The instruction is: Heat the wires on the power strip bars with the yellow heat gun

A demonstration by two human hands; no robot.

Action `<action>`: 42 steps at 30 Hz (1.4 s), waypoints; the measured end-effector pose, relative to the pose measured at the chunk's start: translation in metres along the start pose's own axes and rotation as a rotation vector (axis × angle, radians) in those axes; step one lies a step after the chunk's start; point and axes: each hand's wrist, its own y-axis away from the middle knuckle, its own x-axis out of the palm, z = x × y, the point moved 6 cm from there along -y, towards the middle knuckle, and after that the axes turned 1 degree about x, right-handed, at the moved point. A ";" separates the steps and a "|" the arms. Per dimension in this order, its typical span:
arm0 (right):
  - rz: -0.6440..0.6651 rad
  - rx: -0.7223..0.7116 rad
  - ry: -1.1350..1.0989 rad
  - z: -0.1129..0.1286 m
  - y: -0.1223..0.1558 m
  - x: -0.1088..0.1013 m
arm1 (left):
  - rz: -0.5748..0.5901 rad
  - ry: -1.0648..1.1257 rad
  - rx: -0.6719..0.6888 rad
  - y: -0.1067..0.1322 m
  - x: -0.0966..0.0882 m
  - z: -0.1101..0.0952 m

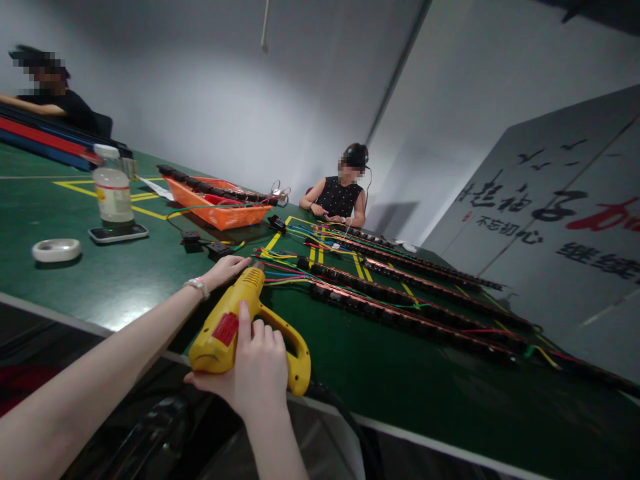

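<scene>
My right hand [263,367] is wrapped round the handle of a yellow heat gun [220,333] with a red label. Its nozzle points away from me, toward the ends of several coloured wires [285,275]. Behind the nozzle, my left hand [229,269] reaches in with its fingers drawn together at those wire ends. The nozzle partly hides the fingertips, so the exact hold is unclear. From there the wires run right to a long, dark strip assembly [370,310] with copper-coloured edges, which lies on the green table [400,380].
More long strips [430,267] lie farther back. An orange basket [220,215] holds similar strips. Black connectors [193,241] lie left of the wires. A bottle [114,190], a phone [120,232] and a white oval case [56,251] are at left. Two people sit across the table.
</scene>
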 end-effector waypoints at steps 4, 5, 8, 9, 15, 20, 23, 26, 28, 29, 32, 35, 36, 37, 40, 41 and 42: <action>-0.010 -0.012 -0.001 0.005 -0.002 0.002 | 0.005 0.006 0.005 -0.001 0.000 0.000; -0.017 -0.015 -0.002 0.005 -0.002 0.002 | 0.006 0.000 0.008 -0.001 0.000 0.000; -0.033 -0.020 -0.004 0.005 -0.001 0.003 | 0.002 -0.010 0.006 -0.001 0.000 0.001; -0.037 -0.021 -0.004 0.005 0.000 0.003 | -0.002 -0.009 0.002 -0.001 0.000 0.002; -0.027 -0.017 -0.010 0.005 -0.001 0.001 | -0.012 -0.007 -0.001 0.000 0.000 0.000; -0.009 -0.001 -0.005 0.004 -0.001 0.001 | -0.007 -0.003 -0.005 0.000 0.000 0.001; -0.013 0.000 -0.002 0.004 -0.001 0.000 | -0.003 0.010 0.000 0.000 0.001 0.004; 0.000 -0.003 0.001 0.004 -0.002 -0.001 | 0.006 0.027 -0.019 -0.001 0.003 0.009; 0.011 -0.001 0.000 0.004 -0.002 -0.001 | 0.012 0.038 -0.027 -0.001 0.004 0.012; 0.015 0.001 -0.003 0.005 -0.002 -0.001 | 0.014 0.040 -0.027 -0.002 0.005 0.012; 0.015 -0.001 -0.007 0.004 -0.002 -0.001 | 0.010 0.037 -0.009 -0.001 0.004 0.011; 0.019 -0.025 -0.015 -0.002 -0.001 -0.003 | 0.019 0.023 0.025 0.000 0.004 0.005; 0.023 -0.029 -0.019 -0.005 0.000 -0.005 | 0.021 0.019 0.030 0.001 0.004 0.003; 0.027 -0.028 -0.022 -0.010 0.001 -0.006 | 0.018 0.015 0.032 0.002 0.004 0.002; 0.023 -0.004 -0.022 -0.028 0.003 -0.012 | -0.003 -0.008 0.048 0.004 0.002 -0.003; 0.018 0.005 -0.019 -0.035 0.004 -0.014 | -0.007 -0.018 0.061 0.005 0.001 -0.004; 0.016 0.010 -0.010 -0.041 0.005 -0.017 | -0.009 -0.027 0.072 0.005 0.001 -0.005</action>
